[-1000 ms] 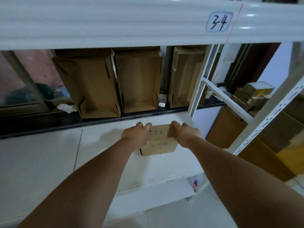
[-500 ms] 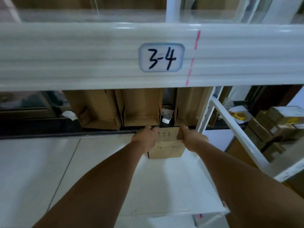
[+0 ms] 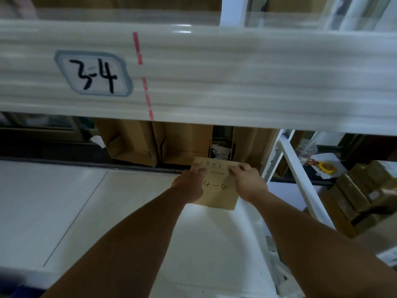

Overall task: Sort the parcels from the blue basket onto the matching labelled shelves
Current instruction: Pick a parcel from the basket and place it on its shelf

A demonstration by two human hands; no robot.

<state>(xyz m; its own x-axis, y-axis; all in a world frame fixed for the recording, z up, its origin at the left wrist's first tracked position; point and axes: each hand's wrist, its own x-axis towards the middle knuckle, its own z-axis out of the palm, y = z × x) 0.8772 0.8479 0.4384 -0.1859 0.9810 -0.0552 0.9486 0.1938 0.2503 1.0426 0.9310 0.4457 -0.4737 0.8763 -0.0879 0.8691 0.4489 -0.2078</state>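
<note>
Two hands on one parcel (image 3: pixel 219 191): your left hand (image 3: pixel 189 186) grips its left edge and your right hand (image 3: pixel 247 183) its right, fingers curled onto the top face. Brown cardboard, "4-4" handwritten on top between your hands. It lies toward the back right of the white shelf board (image 3: pixel 129 211); whether it rests on the board or hangs just above, you cannot tell. Overhead, the white beam (image 3: pixel 257 78) carries a label (image 3: pixel 93 74) reading "3-4", with a red dashed line (image 3: pixel 142 76) just right of it. Behind the parcel, three cardboard boxes (image 3: pixel 187 143) stand side by side. Far right, brown boxes (image 3: pixel 365 190) are stacked beyond the rack's upright (image 3: pixel 272 160).
</note>
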